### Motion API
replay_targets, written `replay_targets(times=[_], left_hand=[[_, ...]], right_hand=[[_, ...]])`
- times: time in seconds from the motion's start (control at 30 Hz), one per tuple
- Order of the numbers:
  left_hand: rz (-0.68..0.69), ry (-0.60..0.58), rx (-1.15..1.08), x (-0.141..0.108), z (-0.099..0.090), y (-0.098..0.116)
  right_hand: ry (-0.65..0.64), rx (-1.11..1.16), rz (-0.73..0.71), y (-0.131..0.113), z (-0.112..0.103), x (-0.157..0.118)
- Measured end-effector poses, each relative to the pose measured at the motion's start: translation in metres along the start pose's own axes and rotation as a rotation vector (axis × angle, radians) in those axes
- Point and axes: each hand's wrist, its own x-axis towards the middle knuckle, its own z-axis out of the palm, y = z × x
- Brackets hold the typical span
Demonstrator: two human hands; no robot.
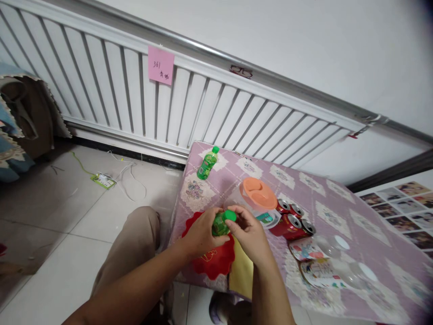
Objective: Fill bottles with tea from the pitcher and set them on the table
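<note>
My left hand (203,234) is wrapped around the body of a green plastic drink bottle (219,227), held over the near edge of the table. The fingers of my right hand (251,230) close on its green cap (230,215) from the right. The cap sits on the bottle, which tilts toward me. Beneath my hands lies a red scalloped mat (216,264) with gold print, and a yellow sheet (241,268) is partly hidden by my right forearm. A second green bottle (207,163), capped, stands upright at the table's far left corner.
A clear tub with an orange lid (259,193) stands beyond my right hand. To its right are several red drink cans (291,225) and two clear bottles with white caps (338,271). The table has a purple patterned cloth (314,183). A radiator (216,104) runs behind; a power strip (103,180) lies on the floor.
</note>
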Motion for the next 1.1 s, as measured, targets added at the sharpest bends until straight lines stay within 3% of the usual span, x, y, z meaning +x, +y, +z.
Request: replay_targets(times=[0.3, 0.57, 1.1], left_hand=[[-0.051, 0.004, -0.001, -0.001, -0.002, 0.006], [-0.018, 0.017, 0.022, -0.001, 0.000, 0.004], [-0.007, 0.003, 0.024, -0.001, 0.000, 0.002]], right_hand=[[0.295, 0.252, 0.093, 0.009, 0.008, -0.005], [0.104, 0.010, -0.013, 0.003, 0.004, -0.009], [-0.129, -0.431, -0.234, -0.033, -0.018, 0.002]])
